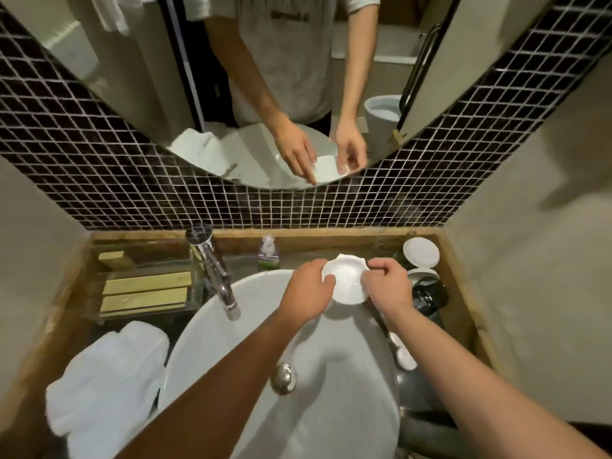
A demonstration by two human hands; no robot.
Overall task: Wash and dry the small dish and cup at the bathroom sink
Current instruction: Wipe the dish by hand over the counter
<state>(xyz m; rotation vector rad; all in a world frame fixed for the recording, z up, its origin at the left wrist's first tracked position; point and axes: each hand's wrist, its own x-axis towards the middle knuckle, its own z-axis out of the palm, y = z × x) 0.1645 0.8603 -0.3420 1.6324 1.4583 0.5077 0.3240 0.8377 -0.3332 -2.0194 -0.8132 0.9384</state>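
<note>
A small white dish (347,280) with a wavy rim is held over the far right edge of the white oval sink (231,332). My left hand (309,288) grips its left rim. My right hand (387,286) pinches its right rim with the fingers curled. On the counter to the right of my right hand stands a dark cup (425,286) with a white inside, partly hidden by the hand. The chrome tap (215,270) at the sink's left shows no running water.
A folded white towel (106,379) lies on the counter left of the sink. A clear tray with wooden slats (145,289) sits behind it. A small soap bottle (269,255) and a white lidded jar (421,253) stand at the back. A white spoon (402,352) rests right of the basin.
</note>
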